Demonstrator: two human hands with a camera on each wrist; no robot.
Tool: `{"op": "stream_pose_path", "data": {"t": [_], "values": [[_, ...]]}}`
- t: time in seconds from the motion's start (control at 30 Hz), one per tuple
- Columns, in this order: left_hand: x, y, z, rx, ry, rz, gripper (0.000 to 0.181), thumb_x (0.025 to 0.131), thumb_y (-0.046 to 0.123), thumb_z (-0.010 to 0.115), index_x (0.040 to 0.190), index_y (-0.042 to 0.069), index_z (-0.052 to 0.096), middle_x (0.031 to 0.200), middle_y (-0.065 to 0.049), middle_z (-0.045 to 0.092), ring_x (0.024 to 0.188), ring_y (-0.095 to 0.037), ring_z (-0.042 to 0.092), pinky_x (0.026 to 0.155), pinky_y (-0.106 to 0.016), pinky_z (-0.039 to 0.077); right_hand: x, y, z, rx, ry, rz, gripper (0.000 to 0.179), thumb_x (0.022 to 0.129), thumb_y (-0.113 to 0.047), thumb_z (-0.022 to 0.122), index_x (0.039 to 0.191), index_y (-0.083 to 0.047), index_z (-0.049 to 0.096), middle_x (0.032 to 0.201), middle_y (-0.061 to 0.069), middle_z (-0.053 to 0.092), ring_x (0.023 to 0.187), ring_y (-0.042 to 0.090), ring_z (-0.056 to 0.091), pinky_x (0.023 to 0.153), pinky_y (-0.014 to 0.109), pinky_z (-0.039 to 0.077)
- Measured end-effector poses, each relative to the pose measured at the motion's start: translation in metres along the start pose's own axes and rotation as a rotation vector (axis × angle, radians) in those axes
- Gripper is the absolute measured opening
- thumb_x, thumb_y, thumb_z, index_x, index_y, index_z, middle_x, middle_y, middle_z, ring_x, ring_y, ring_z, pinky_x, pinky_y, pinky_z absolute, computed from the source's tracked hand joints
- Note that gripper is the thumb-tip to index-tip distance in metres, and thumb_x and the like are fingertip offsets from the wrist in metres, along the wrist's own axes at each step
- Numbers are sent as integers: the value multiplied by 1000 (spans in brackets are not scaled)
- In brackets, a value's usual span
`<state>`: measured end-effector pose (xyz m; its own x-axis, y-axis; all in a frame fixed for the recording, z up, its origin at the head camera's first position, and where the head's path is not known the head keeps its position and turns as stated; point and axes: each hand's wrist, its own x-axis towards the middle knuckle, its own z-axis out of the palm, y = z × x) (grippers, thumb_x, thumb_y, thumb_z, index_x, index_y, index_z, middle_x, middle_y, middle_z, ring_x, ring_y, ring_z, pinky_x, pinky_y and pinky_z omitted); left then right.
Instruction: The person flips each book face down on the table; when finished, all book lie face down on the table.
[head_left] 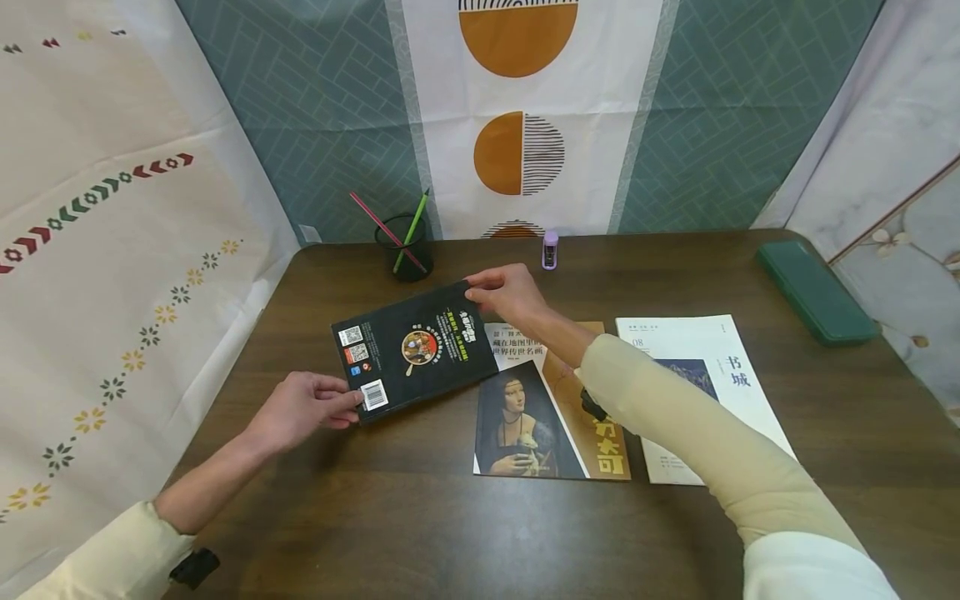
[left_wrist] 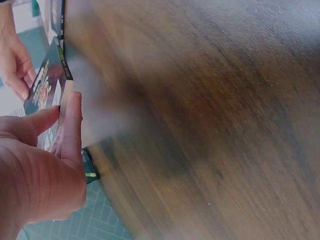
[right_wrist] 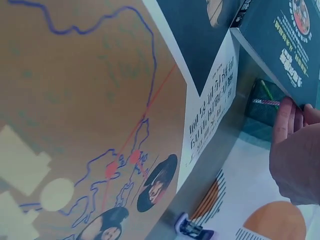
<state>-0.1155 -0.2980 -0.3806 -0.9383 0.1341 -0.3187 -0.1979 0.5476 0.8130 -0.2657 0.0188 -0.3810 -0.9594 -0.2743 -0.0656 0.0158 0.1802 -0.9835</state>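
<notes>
The left hand (head_left: 309,402) and right hand (head_left: 508,293) pinch diagonally opposite corners of the black book (head_left: 408,354), thumbs and fingers closed on it, above the table (head_left: 375,521). Beyond it, a cup (head_left: 420,257) holds a pink pencil (head_left: 367,211) and green pencil (head_left: 418,215).

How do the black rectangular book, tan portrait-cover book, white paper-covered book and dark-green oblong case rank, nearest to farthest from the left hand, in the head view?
1. Black rectangular book: pinched at its left end by the left hand.
2. Tan portrait-cover book: to the right.
3. White paper-covered book: farther right, beside the tan one.
4. Dark-green oblong case: far right.
</notes>
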Motion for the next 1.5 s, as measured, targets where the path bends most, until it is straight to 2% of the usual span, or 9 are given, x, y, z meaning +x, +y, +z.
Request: {"op": "stream_pose_path", "data": {"t": [0.23, 0.43, 0.77, 0.97, 1.07, 1.2, 1.3, 1.37, 1.5], "values": [[3, -3, 2, 38, 5, -24, 31, 100, 12, 76, 117, -14, 71, 95, -18, 79, 83, -28, 79, 75, -37, 64, 8, 1, 9, -12, 43, 12, 27, 96, -4, 79, 123, 0, 78, 120, 17, 77, 88, 30, 76, 92, 46, 60], [4, -5, 1, 99, -8, -30, 27, 99, 16, 78, 110, -9, 74, 92, -15, 79, 81, -25, 77, 73, -37, 64, 11, 4, 17, -66, 58, 33, 27, 96, -5, 79, 123, -2, 79, 120, 15, 77, 87, 28, 76, 89, 43, 61], [7, -6, 3, 103, -11, -74, 17, 99, 12, 77, 102, -5, 79, 88, -11, 80, 79, -22, 78, 72, -35, 64, 9, 7, 20, -132, -66, 88, 36, 105, -2, 65, 141, -1, 67, 139, 17, 68, 124, 29, 68, 98, 35, 57], [9, -6, 1, 136, -17, -66, 15, 99, 12, 77, 100, -3, 79, 87, -11, 79, 78, -21, 77, 71, -34, 64, 9, 11, 17, -130, -182, 90, 51, 106, 0, 62, 155, 2, 50, 154, 17, 57, 140, 30, 57, 109, 35, 50], [9, -5, -1, 204, -28, -32, 14, 99, 13, 77, 99, -1, 80, 86, -9, 79, 78, -20, 76, 70, -34, 64, 10, 14, 15, -128, -266, 82, 60, 106, -1, 62, 162, 2, 38, 163, 16, 46, 147, 29, 49, 114, 36, 46], [10, 0, -8, 385, -24, 31, 10, 96, 16, 80, 95, 6, 81, 82, -1, 79, 74, -16, 73, 67, -32, 62, 10, 19, 13, -132, -359, 45, 73, 106, -3, 65, 166, 3, 25, 171, 17, 31, 156, 28, 34, 121, 37, 37], [13, 4, -16, 522, -13, 117, 9, 94, 19, 83, 96, 11, 81, 82, 5, 77, 74, -12, 70, 65, -31, 57, 7, 22, 11, -200, -371, -11, 82, 105, -11, 70, 168, -1, 20, 174, 14, 24, 159, 26, 28, 124, 38, 32], [16, 8, -22, 576, -10, 189, 12, 93, 19, 84, 101, 11, 81, 85, 6, 78, 77, -12, 70, 67, -33, 56, 4, 23, 10, -273, -359, -56, 88, 103, -20, 73, 170, -5, 18, 175, 10, 22, 160, 25, 27, 125, 39, 30], [22, 14, -32, 624, -18, 318, 36, 92, 20, 86, 122, 4, 76, 104, -3, 80, 94, -21, 75, 80, -43, 60, -7, 25, 9, -409, -332, -122, 101, 97, -34, 81, 171, -11, 15, 175, 6, 23, 158, 24, 29, 124, 42, 32]]}}
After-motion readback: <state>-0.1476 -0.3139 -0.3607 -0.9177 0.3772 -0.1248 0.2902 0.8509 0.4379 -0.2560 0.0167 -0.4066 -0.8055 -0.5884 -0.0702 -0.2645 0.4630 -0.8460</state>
